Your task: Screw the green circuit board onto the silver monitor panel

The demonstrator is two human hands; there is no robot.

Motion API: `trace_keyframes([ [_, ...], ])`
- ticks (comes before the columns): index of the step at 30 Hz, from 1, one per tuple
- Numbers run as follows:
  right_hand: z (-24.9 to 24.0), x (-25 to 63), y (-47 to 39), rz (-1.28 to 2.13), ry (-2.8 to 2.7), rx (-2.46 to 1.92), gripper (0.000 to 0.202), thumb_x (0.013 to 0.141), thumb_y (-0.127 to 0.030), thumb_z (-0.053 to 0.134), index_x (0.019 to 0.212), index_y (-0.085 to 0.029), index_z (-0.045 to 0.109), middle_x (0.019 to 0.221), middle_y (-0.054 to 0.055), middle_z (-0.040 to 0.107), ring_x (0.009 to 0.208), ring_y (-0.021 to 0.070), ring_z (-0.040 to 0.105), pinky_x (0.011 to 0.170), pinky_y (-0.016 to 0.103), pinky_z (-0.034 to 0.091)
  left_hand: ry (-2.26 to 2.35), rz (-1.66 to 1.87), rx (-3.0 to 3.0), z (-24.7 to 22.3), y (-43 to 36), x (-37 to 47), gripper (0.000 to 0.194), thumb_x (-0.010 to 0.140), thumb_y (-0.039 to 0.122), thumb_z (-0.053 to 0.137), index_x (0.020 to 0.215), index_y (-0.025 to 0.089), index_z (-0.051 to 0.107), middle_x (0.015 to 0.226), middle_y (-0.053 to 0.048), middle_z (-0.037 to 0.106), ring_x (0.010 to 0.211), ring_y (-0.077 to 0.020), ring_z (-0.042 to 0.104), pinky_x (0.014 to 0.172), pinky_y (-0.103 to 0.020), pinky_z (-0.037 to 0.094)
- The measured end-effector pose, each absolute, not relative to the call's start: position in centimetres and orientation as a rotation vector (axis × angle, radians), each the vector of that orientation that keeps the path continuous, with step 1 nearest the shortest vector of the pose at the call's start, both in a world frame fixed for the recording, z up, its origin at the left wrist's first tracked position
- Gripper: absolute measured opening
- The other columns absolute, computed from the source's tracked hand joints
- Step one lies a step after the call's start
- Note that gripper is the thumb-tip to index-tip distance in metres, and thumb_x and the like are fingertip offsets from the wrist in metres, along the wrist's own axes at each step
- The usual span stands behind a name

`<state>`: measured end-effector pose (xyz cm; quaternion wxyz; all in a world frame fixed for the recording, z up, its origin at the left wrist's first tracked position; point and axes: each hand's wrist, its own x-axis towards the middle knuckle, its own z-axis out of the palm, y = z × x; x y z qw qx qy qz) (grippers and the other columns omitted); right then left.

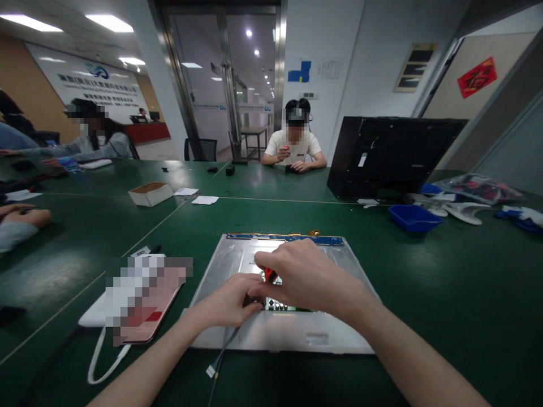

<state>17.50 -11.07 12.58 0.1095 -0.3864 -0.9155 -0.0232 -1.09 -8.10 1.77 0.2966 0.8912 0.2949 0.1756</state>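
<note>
My right hand (303, 274) is closed around a screwdriver (270, 275) with a red-and-black handle, held upright; its tip is hidden. Beside it, my left hand (237, 299) has its fingers bent and pressed together low over the same spot, and what they hold cannot be made out. Both hands are above a flat silver display panel (280, 337) lying on the table. Part of a green circuit board (278, 306) shows beneath my fingers. A blue circuit strip (288, 239) runs along the panel's far edge. From under my left hand a grey cable (223, 350) with a white connector trails toward me.
Left of the panel lie a white power bank (95, 311) and a phone (159, 316), joined to a white cable. Farther back are an open cardboard box (150, 194), a large black monitor (390, 152) and a blue tray (413, 217). A co-worker (294, 144) sits opposite; others sit left.
</note>
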Motion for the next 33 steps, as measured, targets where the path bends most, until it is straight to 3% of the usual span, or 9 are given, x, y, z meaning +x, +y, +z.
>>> trace_keyframes([
  [5, 12.33, 17.35, -10.66, -0.141, -2.674, -1.213, 0.024, 0.088, -0.038, 0.047, 0.075, -0.019, 0.056, 0.063, 0.001, 0.061, 0.055, 0.0119, 0.050, 0.049, 0.028, 0.015, 0.813, 0.410, 2.340, 2.02, -8.15, -1.11, 0.006, 0.075, 0.010, 0.056, 0.077, 0.015, 0.059, 0.079, -0.002, 0.061, 0.063, -0.0127, 0.052, 0.057, -0.024, 0.041],
  [9, 12.66, 17.57, -10.90, -0.047, -2.712, -1.184, 0.011, 0.084, -0.028, 0.049, 0.086, -0.019, 0.055, 0.071, 0.001, 0.064, 0.057, 0.0117, 0.049, 0.049, 0.027, 0.018, 0.794, 0.426, 2.353, 2.41, -8.21, -1.10, 0.006, 0.073, 0.009, 0.058, 0.076, 0.015, 0.058, 0.083, -0.003, 0.061, 0.070, -0.0143, 0.054, 0.060, -0.024, 0.043],
  [13, 13.03, 17.89, -11.30, 0.060, -2.747, -1.083, 0.016, 0.078, -0.024, 0.051, 0.094, -0.018, 0.051, 0.082, 0.002, 0.065, 0.062, 0.0129, 0.052, 0.048, 0.027, 0.021, 0.804, 0.417, 2.364, 2.51, -8.26, -1.08, 0.006, 0.075, 0.010, 0.057, 0.077, 0.015, 0.059, 0.078, -0.002, 0.060, 0.067, -0.0142, 0.053, 0.061, -0.024, 0.043],
  [20, 12.44, 17.77, -10.94, 0.005, -2.687, -1.138, 0.019, 0.084, -0.037, 0.053, 0.091, -0.020, 0.051, 0.074, 0.001, 0.065, 0.062, 0.0147, 0.055, 0.048, 0.026, 0.020, 0.757, 0.424, 2.388, 2.02, -8.09, -1.19, 0.013, 0.075, 0.009, 0.056, 0.084, 0.016, 0.063, 0.085, -0.003, 0.063, 0.078, -0.0175, 0.057, 0.069, -0.028, 0.044],
  [23, 12.41, 17.61, -10.76, -0.032, -2.685, -1.192, 0.021, 0.087, -0.040, 0.049, 0.086, -0.020, 0.054, 0.069, 0.000, 0.063, 0.058, 0.0135, 0.053, 0.048, 0.026, 0.018, 0.781, 0.436, 2.356, 1.89, -8.08, -1.25, 0.020, 0.075, 0.009, 0.057, 0.094, 0.016, 0.061, 0.084, -0.003, 0.064, 0.073, -0.0164, 0.056, 0.065, -0.027, 0.045],
  [28, 12.55, 17.62, -11.04, -0.024, -2.697, -1.133, 0.011, 0.085, -0.028, 0.047, 0.089, -0.019, 0.052, 0.072, 0.001, 0.063, 0.057, 0.0123, 0.050, 0.047, 0.027, 0.017, 0.814, 0.421, 2.350, 2.04, -8.18, -1.15, 0.008, 0.074, 0.011, 0.057, 0.081, 0.015, 0.058, 0.081, -0.003, 0.062, 0.070, -0.0155, 0.055, 0.062, -0.026, 0.044],
  [33, 12.52, 17.83, -11.28, 0.009, -2.713, -1.033, 0.017, 0.079, -0.023, 0.049, 0.095, -0.017, 0.049, 0.082, 0.003, 0.064, 0.059, 0.0129, 0.050, 0.046, 0.026, 0.018, 0.794, 0.429, 2.370, 2.23, -8.19, -1.05, 0.004, 0.074, 0.011, 0.056, 0.075, 0.015, 0.057, 0.077, -0.002, 0.060, 0.069, -0.0150, 0.054, 0.063, -0.026, 0.044],
])
